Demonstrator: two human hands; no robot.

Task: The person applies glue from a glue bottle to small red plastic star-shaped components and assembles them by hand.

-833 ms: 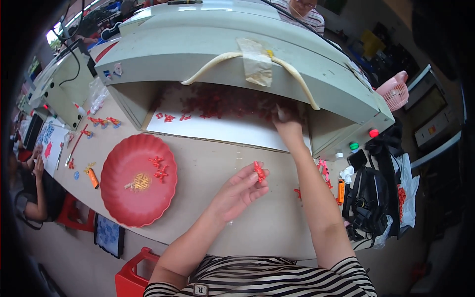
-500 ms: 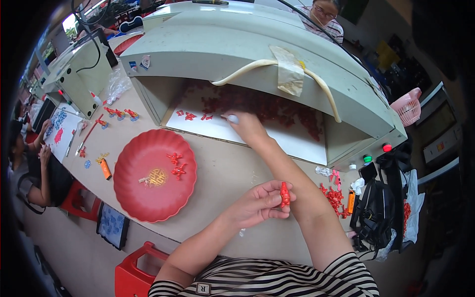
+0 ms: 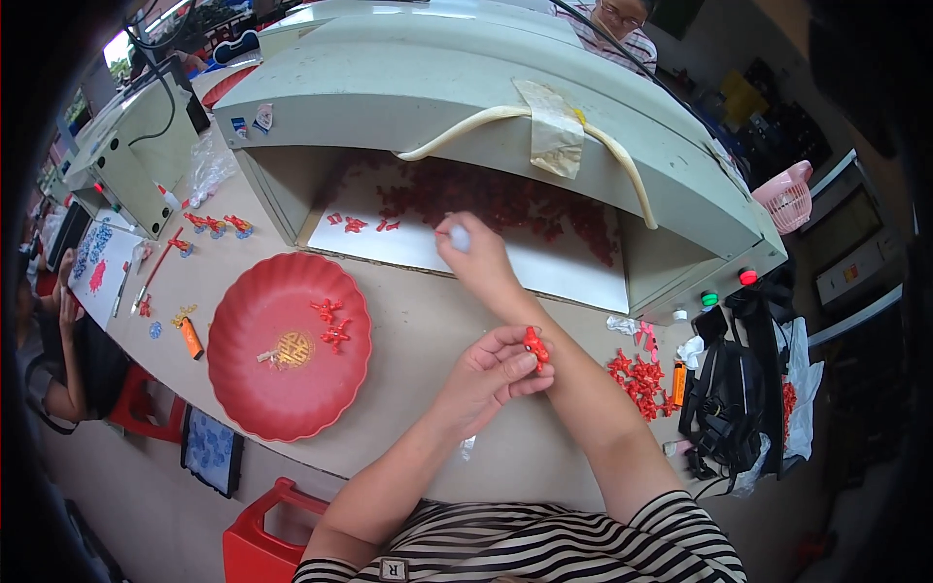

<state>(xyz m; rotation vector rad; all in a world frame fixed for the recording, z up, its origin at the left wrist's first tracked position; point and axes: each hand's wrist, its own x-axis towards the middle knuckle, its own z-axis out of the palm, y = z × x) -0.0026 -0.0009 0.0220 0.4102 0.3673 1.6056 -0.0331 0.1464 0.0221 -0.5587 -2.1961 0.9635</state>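
My left hand [image 3: 491, 377] pinches a small red plastic figurine [image 3: 536, 350] upright between thumb and fingers, beside my right forearm. Stretched out at the mouth of the pale metal cabinet [image 3: 389, 107], my right hand [image 3: 478, 267] is closed around a small whitish object [image 3: 460, 238]; its kind I cannot make out. Under that hand lies a white sheet [image 3: 544, 277] on the cabinet floor. A heap of red pieces [image 3: 437, 199] covers its back part, with several small red pieces [image 3: 355, 225] nearer the front left.
A scalloped red bowl [image 3: 228, 379] with two red figurines stands at left. Beyond it are painted figurines [image 3: 238, 226], a brush [image 3: 155, 272] and an orange lighter [image 3: 191, 338]. More red pieces [image 3: 641, 387] and a black bag [image 3: 729, 403] lie at right. A co-worker sits far left, another behind the cabinet.
My left hand has turned the figurine slightly. The right hand has drawn back a little from the small red pieces, fingers still closed. The whole view has shifted slightly.
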